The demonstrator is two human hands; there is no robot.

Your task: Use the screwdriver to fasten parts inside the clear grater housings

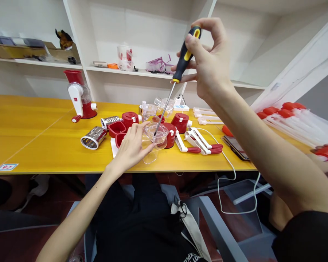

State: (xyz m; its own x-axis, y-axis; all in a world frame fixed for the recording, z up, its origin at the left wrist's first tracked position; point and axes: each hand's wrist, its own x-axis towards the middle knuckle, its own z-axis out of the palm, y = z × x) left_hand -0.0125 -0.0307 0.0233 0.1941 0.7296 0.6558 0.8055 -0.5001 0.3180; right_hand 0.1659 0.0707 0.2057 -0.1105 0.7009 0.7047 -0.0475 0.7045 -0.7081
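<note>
My right hand (207, 54) grips the black and yellow handle of a screwdriver (184, 60), which slants down to the left. The tip of its long shaft reaches into a clear plastic housing (160, 136) near the table's front edge. Around the left side of that housing, my left hand (133, 142) is closed, with the thumb along its lower rim. Red round bases (168, 134) stand just behind and beside the housing. Left of it lie red square hoppers (117, 128) and metal grater drums (94, 137).
An assembled red and white rotary grater (79, 95) stands at the back left. White crank handles with red grips (203, 142) lie right of centre, near a phone (236, 147) and a white cable (229, 163). At far right, another person's hand (324, 160) is beside bagged red-topped items (297, 120).
</note>
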